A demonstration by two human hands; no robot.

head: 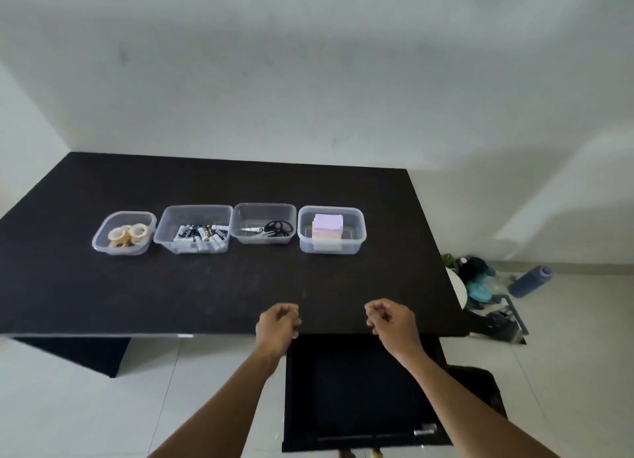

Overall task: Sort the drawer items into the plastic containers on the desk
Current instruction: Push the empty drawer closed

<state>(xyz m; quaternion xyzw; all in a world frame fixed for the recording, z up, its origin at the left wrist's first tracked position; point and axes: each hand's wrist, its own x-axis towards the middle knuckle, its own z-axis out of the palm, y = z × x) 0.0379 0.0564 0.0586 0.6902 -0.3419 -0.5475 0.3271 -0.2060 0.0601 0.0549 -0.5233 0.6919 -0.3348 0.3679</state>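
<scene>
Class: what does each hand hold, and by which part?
Nothing. The left hand and right hand are both curled and empty.

containers [264, 204] in row on desk [206, 286] | left hand [276, 323], right hand [391, 322] curled, empty | drawer [356, 389] open

desk [206, 286]: black, matte, faint fine speckle
containers [356, 243]: clear plastic, colourless, all 4
tape rolls [128, 234]: cream/tan, translucent
batteries [202, 233]: mixed; black, dk blue, white, a bit of yellow
scissors [271, 229]: black handles, silver blades
sticky notes [328, 227]: stack in bands; lilac top, orange-pink mid, pale yellow btm
drawer [360, 389]: black in & out
drawer handle [425, 431]: silver metal
floor [566, 371]: off-white tiles, thin grey grout lines
wall [308, 80]: white-grey, plain, soft shadows
bottle [530, 280]: blue, on the floor at right
</scene>
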